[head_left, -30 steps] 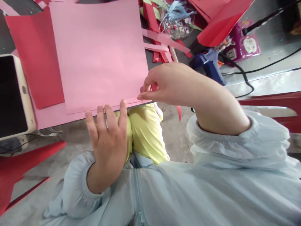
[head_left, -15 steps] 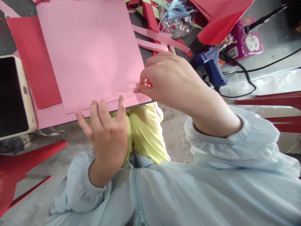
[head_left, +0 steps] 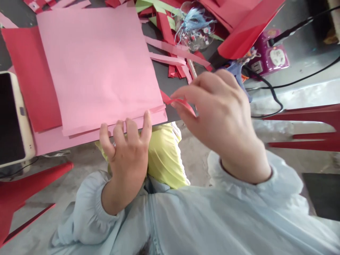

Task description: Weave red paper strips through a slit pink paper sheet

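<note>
A large pink paper sheet [head_left: 98, 67] lies on the dark table, on top of more pink sheets whose edges stick out at the near side. My left hand [head_left: 124, 148] rests at the table's near edge, fingers apart, fingertips touching the lower edge of the pink sheets. My right hand [head_left: 215, 109] hovers right of the sheet's near right corner, and its thumb and fingers pinch a thin red paper strip [head_left: 176, 101].
A phone [head_left: 13, 120] lies at the left on a red sheet [head_left: 32, 74]. Red, pink and green paper strips [head_left: 172, 53], a clear bag of trinkets [head_left: 195, 30], a blue glue gun [head_left: 239, 72], a purple power strip [head_left: 273, 55] with cables and red stool legs [head_left: 305, 117] lie to the right.
My right hand left the pink sheet's corner, moved right and down, and now holds a red strip. The view shifted slightly; my left hand stays at the sheets' edge.
</note>
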Demonstrator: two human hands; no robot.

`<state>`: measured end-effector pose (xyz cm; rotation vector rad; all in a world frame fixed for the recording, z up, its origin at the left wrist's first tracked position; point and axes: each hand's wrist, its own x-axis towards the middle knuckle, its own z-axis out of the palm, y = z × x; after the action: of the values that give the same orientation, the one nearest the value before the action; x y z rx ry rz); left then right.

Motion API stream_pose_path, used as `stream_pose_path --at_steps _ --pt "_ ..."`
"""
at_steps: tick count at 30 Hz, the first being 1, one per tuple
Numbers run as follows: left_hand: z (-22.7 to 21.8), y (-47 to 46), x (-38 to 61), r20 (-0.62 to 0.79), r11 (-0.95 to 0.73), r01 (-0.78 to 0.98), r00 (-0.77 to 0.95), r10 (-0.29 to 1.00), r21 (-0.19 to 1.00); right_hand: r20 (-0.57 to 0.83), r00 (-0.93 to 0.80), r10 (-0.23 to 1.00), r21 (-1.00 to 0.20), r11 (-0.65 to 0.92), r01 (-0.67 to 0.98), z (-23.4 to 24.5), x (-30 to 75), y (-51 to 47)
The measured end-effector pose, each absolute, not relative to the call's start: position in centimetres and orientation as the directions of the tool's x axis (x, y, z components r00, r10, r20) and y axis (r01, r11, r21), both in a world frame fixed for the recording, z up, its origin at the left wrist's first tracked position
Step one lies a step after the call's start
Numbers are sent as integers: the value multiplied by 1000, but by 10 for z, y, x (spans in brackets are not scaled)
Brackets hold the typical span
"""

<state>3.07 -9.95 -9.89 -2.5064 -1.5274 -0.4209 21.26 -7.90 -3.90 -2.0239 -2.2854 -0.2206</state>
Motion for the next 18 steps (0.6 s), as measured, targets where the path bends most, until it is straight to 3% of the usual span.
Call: stream_pose_path --at_steps 2,5,18 --pt "-100 -101 31 358 -460 887 443 822 -42 261 -160 952 123 132 984 -46 204 -98" --pt "-99 -104 31 367 -454 885 459 809 -105 283 -144 948 147 106 983 -62 188 -117" --pt "-86 -101 33 260 -460 868 496 829 -189 209 -12 978 106 -10 994 -76 178 -123"
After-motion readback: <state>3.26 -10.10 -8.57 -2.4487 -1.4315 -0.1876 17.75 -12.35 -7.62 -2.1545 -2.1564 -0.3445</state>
